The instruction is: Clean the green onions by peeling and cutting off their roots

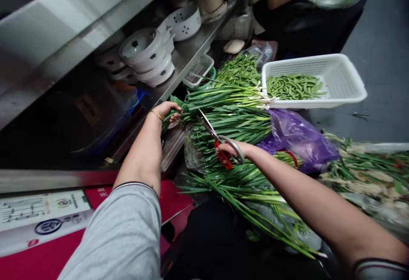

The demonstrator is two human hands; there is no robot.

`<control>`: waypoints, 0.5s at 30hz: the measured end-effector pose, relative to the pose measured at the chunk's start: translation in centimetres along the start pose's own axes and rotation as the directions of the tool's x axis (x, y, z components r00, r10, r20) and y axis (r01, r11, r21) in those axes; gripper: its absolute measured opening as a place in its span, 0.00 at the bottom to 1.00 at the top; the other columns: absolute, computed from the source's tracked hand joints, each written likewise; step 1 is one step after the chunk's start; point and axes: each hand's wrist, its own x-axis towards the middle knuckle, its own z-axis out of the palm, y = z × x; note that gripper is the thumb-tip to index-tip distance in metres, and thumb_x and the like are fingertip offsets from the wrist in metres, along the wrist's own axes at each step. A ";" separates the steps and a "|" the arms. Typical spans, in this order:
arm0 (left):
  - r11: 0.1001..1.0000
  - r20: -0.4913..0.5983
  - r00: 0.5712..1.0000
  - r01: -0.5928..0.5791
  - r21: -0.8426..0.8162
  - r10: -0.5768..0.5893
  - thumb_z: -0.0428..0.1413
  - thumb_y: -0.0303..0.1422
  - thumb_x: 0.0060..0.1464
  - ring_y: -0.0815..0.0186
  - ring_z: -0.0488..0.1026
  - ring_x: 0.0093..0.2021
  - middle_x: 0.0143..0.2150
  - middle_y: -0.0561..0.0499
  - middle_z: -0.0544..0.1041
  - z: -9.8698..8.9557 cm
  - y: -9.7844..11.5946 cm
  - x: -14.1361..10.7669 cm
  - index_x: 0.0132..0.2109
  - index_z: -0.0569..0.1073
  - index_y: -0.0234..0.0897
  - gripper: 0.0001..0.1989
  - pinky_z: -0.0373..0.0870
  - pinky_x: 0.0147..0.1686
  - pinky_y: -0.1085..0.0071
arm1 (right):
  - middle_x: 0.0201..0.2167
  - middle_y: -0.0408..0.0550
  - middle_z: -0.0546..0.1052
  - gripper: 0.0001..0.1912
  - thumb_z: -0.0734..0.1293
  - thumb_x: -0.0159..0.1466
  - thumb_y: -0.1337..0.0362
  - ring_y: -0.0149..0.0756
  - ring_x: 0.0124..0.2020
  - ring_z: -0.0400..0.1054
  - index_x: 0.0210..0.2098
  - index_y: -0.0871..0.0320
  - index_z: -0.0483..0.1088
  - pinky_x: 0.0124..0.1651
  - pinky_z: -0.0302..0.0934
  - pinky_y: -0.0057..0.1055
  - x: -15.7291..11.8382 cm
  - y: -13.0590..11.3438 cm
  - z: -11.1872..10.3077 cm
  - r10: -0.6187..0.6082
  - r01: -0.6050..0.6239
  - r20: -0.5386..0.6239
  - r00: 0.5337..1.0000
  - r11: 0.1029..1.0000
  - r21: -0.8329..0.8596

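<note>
Beside a metal shelf [187, 53], spring onions [226, 96] reach toward a white basket [348, 79], leaf ends clenched in the left hand [171, 110]; the right hand [229, 148] curls through red-handled scissors [210, 126] (blade gap unclear). A slipping grip could skew the cut or nip skin.

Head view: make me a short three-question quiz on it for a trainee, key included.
1. Name the tool in the right hand.
2. True or false: the left hand grips a bunch of long green leaves.
3. Choose one. In the picture, the plastic bag just below the white basket is: A) yellow, B) purple, C) black.

Key
1. Scissors.
2. True.
3. B.
</note>
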 end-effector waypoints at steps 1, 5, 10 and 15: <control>1.000 0.011 1.000 -0.006 -0.005 0.006 0.56 0.31 0.34 0.73 0.54 0.11 0.14 0.54 0.60 0.3 -0.2 -0.1 0.23 0.66 0.34 0.06 0.53 0.09 0.77 | 0.14 0.42 0.68 0.11 0.60 0.61 0.68 0.31 0.16 0.64 0.22 0.59 0.62 0.21 0.62 0.26 0.4 -0.2 0.3 -0.005 0.005 -0.012 1.000 1.000 -0.001; 1.000 0.027 0.999 -0.030 -0.005 0.030 0.55 0.32 0.34 0.72 0.55 0.11 0.14 0.53 0.61 1.1 -0.6 0.0 0.24 0.67 0.34 0.07 0.53 0.09 0.77 | 0.13 0.41 0.66 0.12 0.59 0.61 0.67 0.30 0.14 0.62 0.21 0.59 0.60 0.19 0.60 0.26 3.3 -2.0 1.0 0.050 -0.050 -0.010 0.999 0.997 0.053; 0.999 -0.029 1.000 -0.010 0.039 0.011 0.56 0.32 0.34 0.72 0.56 0.12 0.13 0.51 0.62 -0.1 -1.2 0.4 0.24 0.68 0.34 0.06 0.53 0.10 0.75 | 0.10 0.39 0.64 0.15 0.60 0.64 0.61 0.27 0.10 0.59 0.22 0.59 0.62 0.14 0.56 0.23 6.5 -4.4 0.8 -0.045 0.042 -0.067 0.997 0.998 -0.056; 0.991 -0.093 0.995 -0.022 0.133 0.035 0.56 0.35 0.36 0.73 0.55 0.12 0.12 0.53 0.60 0.8 -0.7 -2.4 0.22 0.64 0.36 0.08 0.53 0.11 0.76 | 0.09 0.38 0.63 0.18 0.63 0.63 0.56 0.28 0.09 0.59 0.20 0.57 0.61 0.13 0.56 0.25 4.3 -3.7 -0.2 -0.134 0.090 -0.191 0.972 0.971 -0.222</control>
